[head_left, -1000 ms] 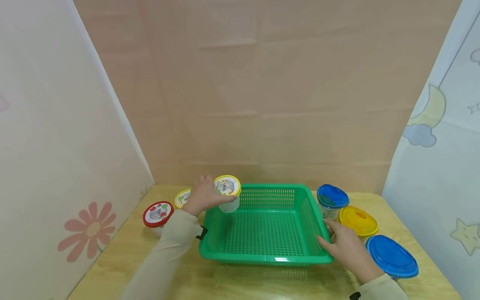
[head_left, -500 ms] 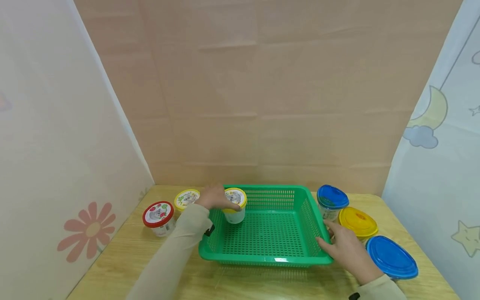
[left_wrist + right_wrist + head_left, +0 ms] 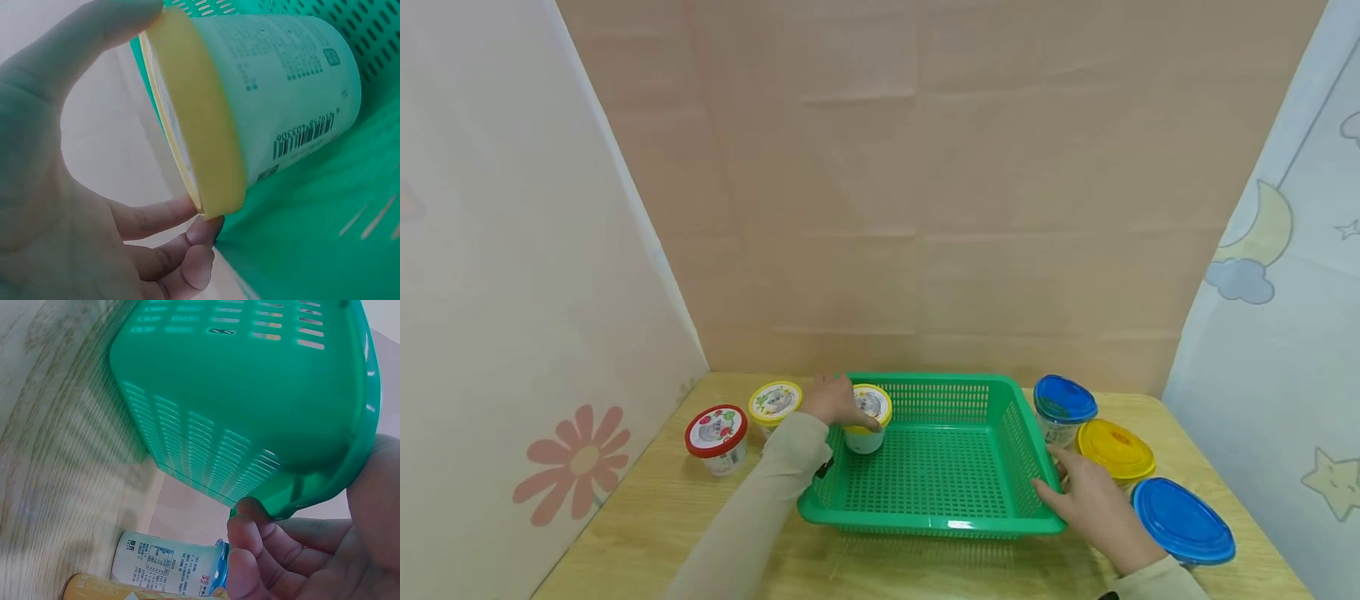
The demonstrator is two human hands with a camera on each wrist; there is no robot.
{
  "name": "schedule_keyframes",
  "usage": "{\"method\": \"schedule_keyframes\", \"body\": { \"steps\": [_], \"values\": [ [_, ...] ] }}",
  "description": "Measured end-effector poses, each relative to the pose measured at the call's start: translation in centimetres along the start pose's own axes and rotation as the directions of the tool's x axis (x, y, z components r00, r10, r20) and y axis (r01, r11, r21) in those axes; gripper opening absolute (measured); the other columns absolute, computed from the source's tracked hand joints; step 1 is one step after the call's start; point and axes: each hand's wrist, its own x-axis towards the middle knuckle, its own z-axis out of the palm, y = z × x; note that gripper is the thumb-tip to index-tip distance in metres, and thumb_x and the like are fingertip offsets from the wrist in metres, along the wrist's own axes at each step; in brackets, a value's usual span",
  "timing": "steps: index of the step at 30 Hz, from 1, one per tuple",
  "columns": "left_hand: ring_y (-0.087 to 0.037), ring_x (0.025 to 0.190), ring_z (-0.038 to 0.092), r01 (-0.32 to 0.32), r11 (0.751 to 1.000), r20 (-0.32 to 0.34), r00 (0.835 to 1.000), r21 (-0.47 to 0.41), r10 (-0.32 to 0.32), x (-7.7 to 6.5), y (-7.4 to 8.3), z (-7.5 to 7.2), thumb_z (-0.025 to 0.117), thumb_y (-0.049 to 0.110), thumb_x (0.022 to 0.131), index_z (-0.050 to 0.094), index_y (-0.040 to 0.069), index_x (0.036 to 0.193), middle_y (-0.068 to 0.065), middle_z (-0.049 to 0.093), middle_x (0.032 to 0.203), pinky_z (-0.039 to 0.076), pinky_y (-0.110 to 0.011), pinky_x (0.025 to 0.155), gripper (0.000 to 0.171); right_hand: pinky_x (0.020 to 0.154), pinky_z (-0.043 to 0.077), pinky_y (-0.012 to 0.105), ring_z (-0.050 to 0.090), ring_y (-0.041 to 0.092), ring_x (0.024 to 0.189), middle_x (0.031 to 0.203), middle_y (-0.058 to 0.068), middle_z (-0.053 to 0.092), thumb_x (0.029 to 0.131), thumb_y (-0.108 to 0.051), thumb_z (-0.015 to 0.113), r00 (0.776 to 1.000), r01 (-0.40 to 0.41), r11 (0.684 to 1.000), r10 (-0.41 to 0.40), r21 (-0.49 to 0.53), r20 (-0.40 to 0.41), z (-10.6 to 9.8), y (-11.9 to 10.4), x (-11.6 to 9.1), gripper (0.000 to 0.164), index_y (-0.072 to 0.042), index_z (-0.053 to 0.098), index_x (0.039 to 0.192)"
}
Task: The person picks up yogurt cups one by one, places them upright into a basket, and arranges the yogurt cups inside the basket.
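My left hand (image 3: 833, 402) grips a yellow-lidded plastic tub (image 3: 867, 437) by its lid, inside the back left corner of a green plastic basket (image 3: 925, 525). In the left wrist view the thumb and fingertips are on opposite sides of the yellow lid (image 3: 197, 119), and the tub's printed wall with a barcode faces the camera. On the basket's right side, my right hand (image 3: 1093, 500) holds the rim. The right wrist view has its fingers (image 3: 247, 528) curled under the rim, against the basket's outer wall (image 3: 250, 394).
Left of the basket stand a red-lidded tub (image 3: 717, 442) and another yellow-lidded tub (image 3: 775, 402). To the right, close to my right hand, are a blue-lidded tub (image 3: 1064, 400), a yellow-lidded container (image 3: 1116, 450) and a larger blue-lidded container (image 3: 1183, 521). Walls border the wooden table (image 3: 647, 517).
My left hand has moved slightly right and lowered the yellow-lidded tub from above the basket's left rim down into the basket. The right hand has stayed on the rim.
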Motion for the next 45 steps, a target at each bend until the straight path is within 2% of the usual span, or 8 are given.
{"method": "schedule_keyframes", "body": {
  "steps": [12, 26, 29, 33, 35, 38, 40, 45],
  "values": [
    [-0.035, 0.121, 0.046, 0.035, 0.999, -0.009, 0.999, 0.014, -0.035, 0.2, 0.1, 1.0, 0.080, 0.069, 0.068, 0.060, 0.004, 0.127, -0.021, 0.053, 0.132, 0.050, -0.050, 0.088, 0.090, 0.060, 0.052, 0.032, 0.061, 0.013, 0.070, 0.089, 0.006, 0.067, 0.090, -0.023, 0.074, 1.000, -0.013, 1.000, 0.013, 0.007, 0.009, 0.1, -0.1, -0.1, 0.061, 0.011, 0.052, 0.135],
    [-0.033, 0.109, 0.047, 0.029, 0.999, -0.036, 0.999, -0.021, -0.029, 0.5, 0.3, 0.7, 0.084, 0.066, 0.065, 0.067, 0.006, 0.114, -0.018, 0.056, 0.120, 0.049, -0.048, 0.084, 0.079, 0.058, 0.053, 0.032, 0.064, 0.016, 0.072, 0.090, 0.009, 0.069, 0.090, -0.022, 0.073, 1.000, -0.011, 1.000, 0.011, 0.016, -0.009, -0.2, -0.4, -0.2, 0.061, 0.013, 0.051, 0.135],
    [-0.033, 0.109, 0.047, 0.033, 0.999, -0.043, 0.999, -0.029, -0.034, 0.4, 0.3, 0.9, 0.085, 0.066, 0.064, 0.067, 0.007, 0.113, -0.019, 0.056, 0.121, 0.049, -0.047, 0.084, 0.078, 0.057, 0.053, 0.032, 0.064, 0.016, 0.073, 0.089, 0.009, 0.069, 0.090, -0.021, 0.072, 1.000, -0.018, 1.000, 0.018, 0.020, -0.004, -0.2, -0.4, -0.2, 0.061, 0.013, 0.051, 0.135],
    [-0.036, 0.115, 0.050, 0.016, 0.998, -0.052, 0.998, -0.057, -0.019, 0.3, 0.1, 0.7, 0.082, 0.068, 0.066, 0.069, 0.006, 0.101, -0.019, 0.059, 0.120, 0.050, -0.045, 0.082, 0.071, 0.057, 0.054, 0.032, 0.066, 0.018, 0.074, 0.091, 0.010, 0.069, 0.091, -0.021, 0.072, 1.000, -0.029, 0.999, 0.028, 0.034, 0.005, -0.2, -0.4, -0.2, 0.062, 0.014, 0.049, 0.136],
    [-0.040, 0.119, 0.051, 0.006, 0.995, -0.080, 0.997, -0.098, -0.013, 0.3, -0.3, 0.4, 0.081, 0.067, 0.068, 0.069, 0.004, 0.103, -0.021, 0.060, 0.123, 0.052, -0.045, 0.082, 0.074, 0.058, 0.054, 0.033, 0.066, 0.019, 0.075, 0.092, 0.011, 0.069, 0.091, -0.021, 0.072, 1.000, -0.031, 0.999, 0.031, 0.036, 0.008, -0.1, -0.4, -0.2, 0.062, 0.014, 0.049, 0.136],
    [-0.041, 0.115, 0.056, 0.006, 0.986, -0.128, 0.991, -0.164, -0.028, 0.1, -1.2, -0.3, 0.080, 0.068, 0.069, 0.069, 0.000, 0.104, -0.024, 0.061, 0.124, 0.053, -0.047, 0.080, 0.077, 0.058, 0.054, 0.033, 0.066, 0.019, 0.076, 0.093, 0.012, 0.069, 0.091, -0.021, 0.072, 1.000, -0.031, 0.999, 0.031, 0.032, 0.006, 0.0, -0.4, -0.2, 0.062, 0.014, 0.050, 0.136],
    [-0.039, 0.113, 0.056, 0.004, 0.981, -0.160, 0.986, -0.195, -0.036, -0.1, -1.8, -0.8, 0.079, 0.067, 0.070, 0.067, 0.000, 0.117, -0.023, 0.060, 0.127, 0.052, -0.050, 0.085, 0.083, 0.058, 0.054, 0.033, 0.066, 0.019, 0.076, 0.093, 0.011, 0.069, 0.091, -0.022, 0.072, 0.999, -0.032, 0.999, 0.032, 0.028, 0.005, 0.1, -0.4, -0.1, 0.061, 0.013, 0.050, 0.136],
    [-0.040, 0.123, 0.054, -0.033, 0.969, -0.218, 0.976, -0.245, -0.022, -1.5, -3.1, -2.2, 0.068, 0.062, 0.085, 0.060, 0.000, 0.133, -0.019, 0.059, 0.135, 0.048, -0.053, 0.097, 0.079, 0.058, 0.053, 0.032, 0.065, 0.018, 0.076, 0.091, 0.009, 0.068, 0.091, -0.022, 0.071, 0.999, -0.045, 0.999, 0.045, 0.028, 0.014, 0.1, -0.3, -0.2, 0.061, 0.012, 0.050, 0.137]
  ]
}}
